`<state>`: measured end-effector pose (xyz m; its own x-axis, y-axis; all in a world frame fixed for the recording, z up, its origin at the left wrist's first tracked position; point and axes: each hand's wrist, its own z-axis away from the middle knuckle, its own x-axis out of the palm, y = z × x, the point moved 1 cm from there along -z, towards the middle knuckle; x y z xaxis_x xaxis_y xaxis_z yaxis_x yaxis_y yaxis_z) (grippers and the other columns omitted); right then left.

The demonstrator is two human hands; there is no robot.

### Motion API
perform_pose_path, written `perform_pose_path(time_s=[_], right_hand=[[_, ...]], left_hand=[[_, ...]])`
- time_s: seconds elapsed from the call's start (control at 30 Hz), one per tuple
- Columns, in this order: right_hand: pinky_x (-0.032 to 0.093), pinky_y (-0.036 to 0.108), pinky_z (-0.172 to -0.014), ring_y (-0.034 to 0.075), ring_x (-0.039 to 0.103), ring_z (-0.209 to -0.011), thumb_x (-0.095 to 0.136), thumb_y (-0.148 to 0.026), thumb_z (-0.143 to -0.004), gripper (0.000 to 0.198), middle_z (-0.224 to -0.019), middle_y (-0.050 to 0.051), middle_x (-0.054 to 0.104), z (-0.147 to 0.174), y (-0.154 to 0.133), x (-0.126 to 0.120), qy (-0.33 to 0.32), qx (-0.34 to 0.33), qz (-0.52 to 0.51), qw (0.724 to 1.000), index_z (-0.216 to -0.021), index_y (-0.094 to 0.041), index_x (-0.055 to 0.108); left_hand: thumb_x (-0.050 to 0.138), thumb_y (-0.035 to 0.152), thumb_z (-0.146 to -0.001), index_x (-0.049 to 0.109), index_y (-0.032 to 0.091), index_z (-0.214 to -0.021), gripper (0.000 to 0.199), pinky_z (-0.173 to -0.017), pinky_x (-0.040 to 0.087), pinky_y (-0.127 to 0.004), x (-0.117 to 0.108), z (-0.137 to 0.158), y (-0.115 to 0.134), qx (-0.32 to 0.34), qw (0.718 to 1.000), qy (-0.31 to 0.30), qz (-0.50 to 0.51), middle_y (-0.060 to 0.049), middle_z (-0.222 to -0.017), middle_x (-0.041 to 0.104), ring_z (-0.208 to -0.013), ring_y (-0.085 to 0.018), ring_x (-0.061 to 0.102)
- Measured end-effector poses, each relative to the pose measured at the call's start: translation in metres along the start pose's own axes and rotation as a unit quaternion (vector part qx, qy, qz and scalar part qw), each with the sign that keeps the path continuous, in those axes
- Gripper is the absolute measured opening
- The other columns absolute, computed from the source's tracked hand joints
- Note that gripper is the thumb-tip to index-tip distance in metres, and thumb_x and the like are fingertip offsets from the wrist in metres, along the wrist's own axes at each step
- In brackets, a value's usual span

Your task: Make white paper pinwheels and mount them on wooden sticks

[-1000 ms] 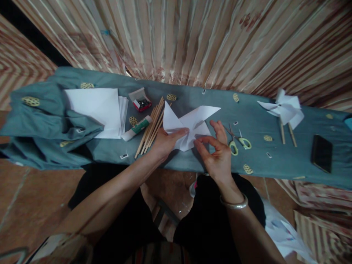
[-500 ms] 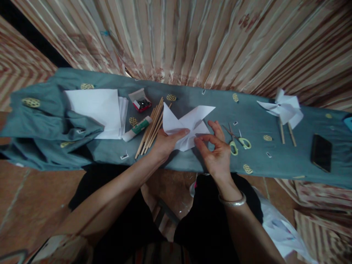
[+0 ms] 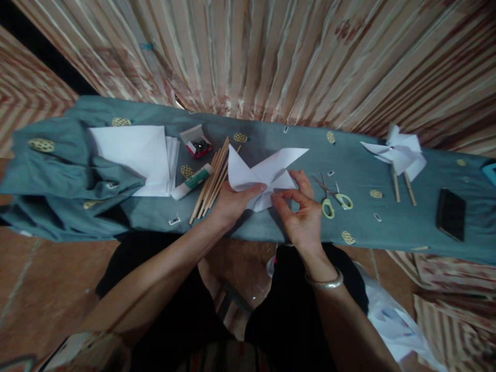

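A white paper pinwheel point(image 3: 273, 165) with folded blades is held over the cloth-covered table. My left hand point(image 3: 234, 201) grips it from the left, the thumb pressed near its centre. My right hand point(image 3: 300, 209) pinches the paper's lower right part between thumb and forefinger, its other fingers raised. Wooden sticks point(image 3: 211, 181) lie just left of my left hand, beside a green and white glue stick point(image 3: 192, 182). Scissors with light green handles point(image 3: 332, 197) lie right of my right hand, blades apart.
A stack of white paper point(image 3: 129, 155) is at the left, near an open small red and white box point(image 3: 197, 142) of dark metal pieces. On the right lie a finished pinwheel point(image 3: 405, 152), two sticks and a black phone point(image 3: 451, 214). A striped curtain point(image 3: 248, 57) hangs behind.
My right hand has shifted slightly left across the paper, still pinching. The upper right blade reaches a little farther right. My left hand keeps its hold.
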<state>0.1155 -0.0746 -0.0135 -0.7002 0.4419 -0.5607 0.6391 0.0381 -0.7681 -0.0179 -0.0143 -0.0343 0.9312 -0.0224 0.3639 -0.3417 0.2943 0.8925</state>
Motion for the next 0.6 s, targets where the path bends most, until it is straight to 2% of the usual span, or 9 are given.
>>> perform_pose_path(time_s=[0.13, 0.3, 0.43, 0.53, 0.6], right_hand=[[0.028, 0.058, -0.115, 0.029, 0.041, -0.139, 0.065, -0.031, -0.083, 0.013, -0.138, 0.008, 0.059, 0.001, -0.002, -0.001, -0.002, -0.008, 0.016, 1.0, -0.075, -0.021, 0.07], [0.028, 0.06, -0.115, 0.03, 0.038, -0.141, 0.063, -0.032, -0.085, 0.012, -0.14, 0.006, 0.056, 0.005, -0.009, -0.005, -0.004, -0.049, 0.049, 0.998, -0.083, -0.023, 0.072], [0.03, 0.058, -0.115, 0.029, 0.039, -0.141, 0.061, -0.03, -0.086, 0.013, -0.139, 0.006, 0.057, 0.006, -0.016, -0.013, 0.007, -0.082, 0.065, 0.994, -0.081, -0.024, 0.071], [0.034, 0.056, -0.113, 0.029, 0.045, -0.137, 0.06, -0.032, -0.087, 0.016, -0.134, 0.006, 0.061, -0.001, -0.007, -0.028, 0.035, -0.08, 0.077, 0.993, -0.078, -0.024, 0.07], [0.039, 0.053, -0.109, 0.028, 0.055, -0.127, 0.059, -0.033, -0.087, 0.017, -0.129, 0.009, 0.065, -0.009, 0.009, -0.044, 0.071, -0.044, 0.08, 0.993, -0.079, -0.023, 0.07]], left_hand=[[0.084, 0.029, -0.054, 0.071, 0.018, -0.074, 0.027, -0.077, 0.057, -0.036, 0.0, 0.0, 0.002, 0.025, 1.0, 0.004, -0.014, -0.003, -0.077, 0.074, -0.084, -0.023, 0.069], [0.083, 0.029, -0.057, 0.071, 0.018, -0.073, 0.023, -0.077, 0.057, -0.036, 0.0, -0.001, 0.004, 0.017, 0.999, 0.013, -0.026, -0.004, -0.079, 0.074, -0.08, -0.022, 0.069], [0.084, 0.03, -0.056, 0.071, 0.017, -0.082, 0.032, -0.079, 0.056, -0.036, -0.002, -0.005, 0.004, 0.028, 0.999, 0.013, -0.011, -0.004, -0.082, 0.075, -0.083, -0.023, 0.07], [0.084, 0.03, -0.056, 0.07, 0.016, -0.088, 0.037, -0.082, 0.056, -0.038, -0.006, -0.01, 0.005, 0.029, 0.999, 0.025, -0.008, -0.005, -0.087, 0.075, -0.086, -0.024, 0.07], [0.084, 0.027, -0.055, 0.07, 0.017, -0.09, 0.039, -0.084, 0.056, -0.038, -0.009, -0.014, 0.006, 0.038, 0.999, 0.034, -0.003, -0.006, -0.089, 0.075, -0.089, -0.024, 0.07]])
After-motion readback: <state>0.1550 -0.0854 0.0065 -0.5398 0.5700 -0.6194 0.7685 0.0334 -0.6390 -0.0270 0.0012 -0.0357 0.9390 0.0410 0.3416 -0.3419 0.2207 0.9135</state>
